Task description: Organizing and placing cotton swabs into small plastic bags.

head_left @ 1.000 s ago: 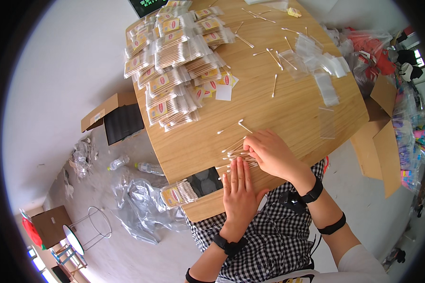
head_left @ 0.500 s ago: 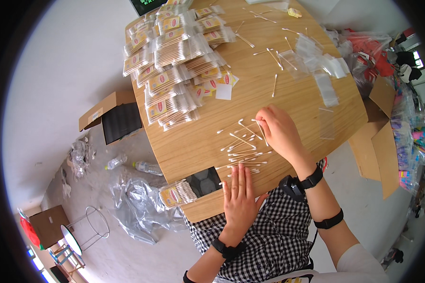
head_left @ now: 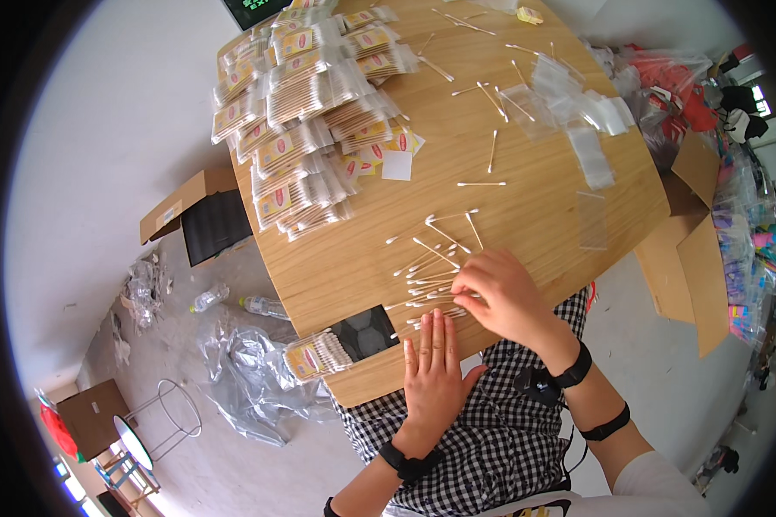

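Several loose cotton swabs (head_left: 435, 247) lie in a scattered pile near the table's front edge, the closest ones roughly side by side. My left hand (head_left: 434, 366) lies flat at the pile's near side, fingers stretched out and fingertips touching the closest swabs. Over the right part of the pile, my right hand (head_left: 504, 297) has thumb and fingers curled together; what they pinch, if anything, is hidden. Left of my left hand, a clear bag of cotton swabs (head_left: 317, 355) rests at the table edge beside a black patterned pad (head_left: 366, 334). One swab (head_left: 481, 183) lies alone farther out.
A heap of bagged swabs (head_left: 310, 86) covers the table's far left, with a white card (head_left: 397, 165) beside it. Empty clear bags (head_left: 578, 103) and stray swabs lie at the far right. Open cardboard boxes (head_left: 694, 258) stand beside the table; plastic sheeting (head_left: 259, 379) covers floor at left.
My right hand has come nearer to me, from the pile's far side to its near right part. A lone swab now shows beyond the pile. My left hand stays nearly in place, still flat.
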